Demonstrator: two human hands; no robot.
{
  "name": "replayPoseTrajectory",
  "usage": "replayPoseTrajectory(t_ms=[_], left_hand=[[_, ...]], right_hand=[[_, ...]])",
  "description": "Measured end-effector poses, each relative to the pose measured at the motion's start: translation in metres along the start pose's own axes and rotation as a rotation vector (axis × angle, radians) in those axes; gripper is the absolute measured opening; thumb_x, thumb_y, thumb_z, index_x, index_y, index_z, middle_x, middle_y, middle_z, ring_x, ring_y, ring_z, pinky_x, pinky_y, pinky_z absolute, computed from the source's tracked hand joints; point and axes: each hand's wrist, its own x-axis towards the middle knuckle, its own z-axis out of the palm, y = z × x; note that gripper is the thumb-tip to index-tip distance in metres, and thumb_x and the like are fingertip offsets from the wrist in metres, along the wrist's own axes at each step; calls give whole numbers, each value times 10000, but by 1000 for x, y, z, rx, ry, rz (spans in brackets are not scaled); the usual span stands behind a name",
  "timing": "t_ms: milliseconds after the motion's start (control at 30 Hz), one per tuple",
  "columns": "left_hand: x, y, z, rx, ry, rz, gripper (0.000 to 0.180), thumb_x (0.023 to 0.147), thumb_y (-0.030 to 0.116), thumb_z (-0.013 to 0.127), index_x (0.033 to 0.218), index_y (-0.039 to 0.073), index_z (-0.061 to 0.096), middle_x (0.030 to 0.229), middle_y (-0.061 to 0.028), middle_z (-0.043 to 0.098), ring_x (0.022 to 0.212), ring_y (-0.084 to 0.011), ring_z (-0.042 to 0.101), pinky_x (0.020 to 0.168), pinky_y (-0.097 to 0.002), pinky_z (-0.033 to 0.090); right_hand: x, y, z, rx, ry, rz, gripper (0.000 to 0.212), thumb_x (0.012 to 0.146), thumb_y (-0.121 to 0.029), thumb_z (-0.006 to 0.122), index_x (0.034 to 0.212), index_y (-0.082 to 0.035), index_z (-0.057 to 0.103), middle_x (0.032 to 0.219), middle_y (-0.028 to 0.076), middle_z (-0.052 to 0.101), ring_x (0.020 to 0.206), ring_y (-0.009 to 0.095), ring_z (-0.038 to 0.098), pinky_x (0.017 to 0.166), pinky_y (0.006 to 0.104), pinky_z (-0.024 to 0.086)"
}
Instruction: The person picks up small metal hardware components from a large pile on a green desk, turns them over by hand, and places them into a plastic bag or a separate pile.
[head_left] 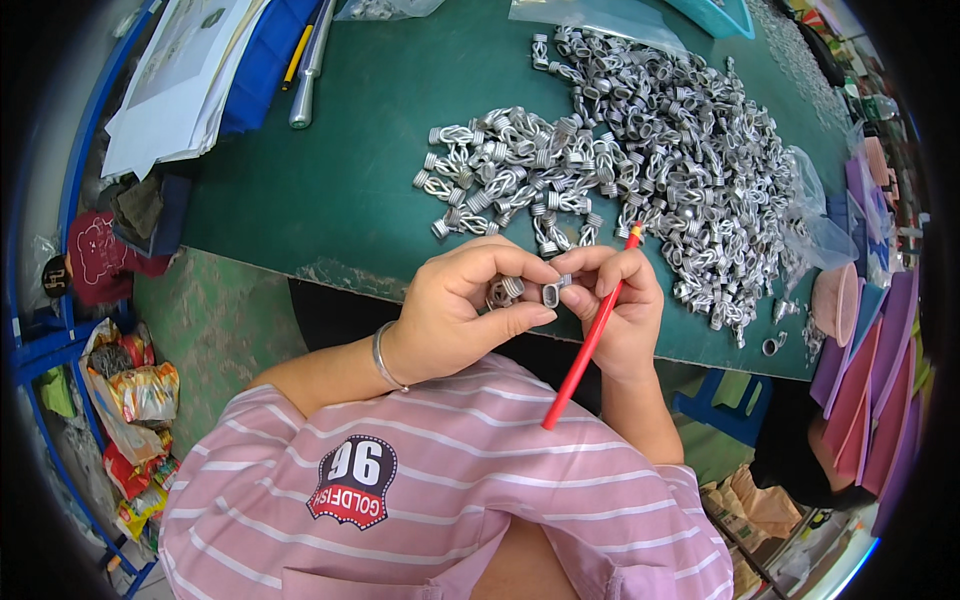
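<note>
Green tabletop (330, 180), pretty scuffed along the near edge, and the right half is buried under a massive heap of silver metal fittings (690, 150), all twisted loops with ribbed collars. A looser spread of the same fittings (520, 165) trails off its left side. Far left there's a blue plastic tray (262, 80), with a silver metal rod (311, 70) and a yellow pencil (297, 55) right beside it. Clear plastic bag (385, 8) up at the far side, turquoise basket (740, 18) top right.
</note>
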Motion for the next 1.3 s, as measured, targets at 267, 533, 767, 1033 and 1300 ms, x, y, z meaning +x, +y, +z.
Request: replayPoseTrajectory(t_ms=[267,533,767,1033,1300], left_hand=[[-2,1,0,-237,97,-225,225,821,3,605,1036,-31,546,836,-30,558,668,-56,496,575,-180,411],[-2,-2,2,-261,101,-277,208,860,21,557,1060,-29,530,821,-66,567,603,-72,497,511,-185,407],[-2,-3,3,-161,89,-111,238,794,-42,612,1025,-23,558,860,-47,548,677,-70,516,567,-194,436],[-1,-5,3,48,62,48,221,746,-46,647,954,11,600,814,-39,552,692,-83,530,580,-215,436],[2,-1,0,271,5,182,229,738,-45,656,954,10,603,802,-41,561,670,-97,531,576,-216,428]], right_hand=[[-5,0,4,-480,88,-412,401,682,17,744,825,-64,378,949,192,599,796,195,597,636,266,496],[-5,-4,11,-600,81,-494,459,635,-3,784,822,-70,370,922,182,612,729,185,585,589,256,485],[-4,-2,7,-624,88,-228,294,708,33,712,725,-42,428,920,174,647,654,121,560,575,236,474],[-4,4,9,-607,51,-274,272,720,44,697,705,-28,436,911,199,648,604,111,568,536,231,482],[-5,1,4,-657,26,-317,284,710,15,716,712,-27,435,905,193,650,641,150,606,561,243,497]])
